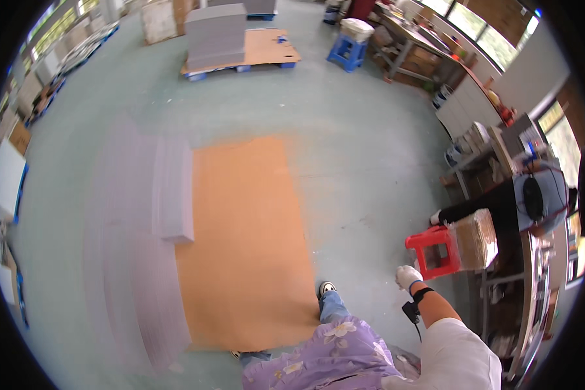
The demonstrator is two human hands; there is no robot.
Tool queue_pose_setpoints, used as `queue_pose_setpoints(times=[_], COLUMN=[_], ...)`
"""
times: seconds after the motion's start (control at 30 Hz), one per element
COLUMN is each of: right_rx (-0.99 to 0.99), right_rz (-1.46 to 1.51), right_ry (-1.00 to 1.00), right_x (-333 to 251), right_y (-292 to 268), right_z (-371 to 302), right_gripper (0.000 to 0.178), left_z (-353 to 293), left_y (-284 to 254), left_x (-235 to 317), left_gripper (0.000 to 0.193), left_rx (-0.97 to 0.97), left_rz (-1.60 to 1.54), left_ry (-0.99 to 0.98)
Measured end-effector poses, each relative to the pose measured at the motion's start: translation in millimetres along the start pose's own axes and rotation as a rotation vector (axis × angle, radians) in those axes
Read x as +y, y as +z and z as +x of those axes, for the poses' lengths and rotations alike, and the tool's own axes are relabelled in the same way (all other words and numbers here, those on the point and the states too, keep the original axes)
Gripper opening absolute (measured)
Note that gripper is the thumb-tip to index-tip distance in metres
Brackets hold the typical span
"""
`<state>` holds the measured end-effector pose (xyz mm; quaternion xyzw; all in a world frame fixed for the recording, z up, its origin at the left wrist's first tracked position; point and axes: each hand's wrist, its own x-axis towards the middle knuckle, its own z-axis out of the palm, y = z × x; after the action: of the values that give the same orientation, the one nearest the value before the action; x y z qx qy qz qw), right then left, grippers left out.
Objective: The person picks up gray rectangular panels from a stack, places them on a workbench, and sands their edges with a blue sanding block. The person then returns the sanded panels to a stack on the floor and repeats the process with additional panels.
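Observation:
My right hand (408, 277), in a white glove with a dark strap at the wrist, is stretched out to the right. Its fingers look loosely bent and apart, with nothing visible in them. Closest to it is a red plastic stool (428, 252); whether they touch I cannot tell. Beside the stool is a taped cardboard box (480, 239). My left hand is out of view. In front of my feet lies a broad orange-brown board (247, 240). Along its left side are stacked grey sheets (179, 195), partly smeared by motion.
A co-worker (533, 198) bends near the right-hand benches (500, 149). Ahead, a grey stack (216, 39) sits on a board-topped pallet (266, 49). A blue stool (348, 53) stands to its right. More stacked goods (6, 179) line the left side.

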<state>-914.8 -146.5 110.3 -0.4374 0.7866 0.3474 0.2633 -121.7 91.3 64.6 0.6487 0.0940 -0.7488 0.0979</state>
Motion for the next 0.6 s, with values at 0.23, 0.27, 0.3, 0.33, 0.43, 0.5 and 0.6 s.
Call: queue_pose_setpoints(times=[0.23,0.27,0.3,0.33,0.43,0.5,0.6], right_rx=[0.03,0.025,0.005,-0.045,-0.301,-0.419,-0.314], right_rz=[1.61,1.583,1.041,0.485,1.249,1.454,1.67], right_ry=[0.733,0.684,0.476,0.273,0.409,0.469,0.477], right_x=[172.9,177.1,181.1,186.7,213.4,239.2,283.6], right_y=[221.6,247.3,266.9,279.9,277.4,254.4,227.5], right_z=[-118.6,-122.4,-117.7,-109.3,-74.6,-64.1,-74.8], right_gripper=[0.033,0.032,0.028,0.024,0.022,0.025,0.032], left_z=[-82.0,-90.0,-93.4,-93.4,-86.2,-65.0,-49.0], left_y=[142.1,169.0,199.3,233.6,350.8,446.5,589.6], left_x=[254.1,284.5,309.5,326.6,351.0,342.3,314.2], left_gripper=[0.053,0.051,0.049,0.048,0.044,0.047,0.052], left_rx=[0.278,0.325,0.368,0.364,0.376,0.298,-0.237], left_rz=[0.623,0.599,0.568,0.581,0.794,1.009,0.821], left_ry=[0.443,0.427,0.416,0.426,0.483,0.495,0.636])
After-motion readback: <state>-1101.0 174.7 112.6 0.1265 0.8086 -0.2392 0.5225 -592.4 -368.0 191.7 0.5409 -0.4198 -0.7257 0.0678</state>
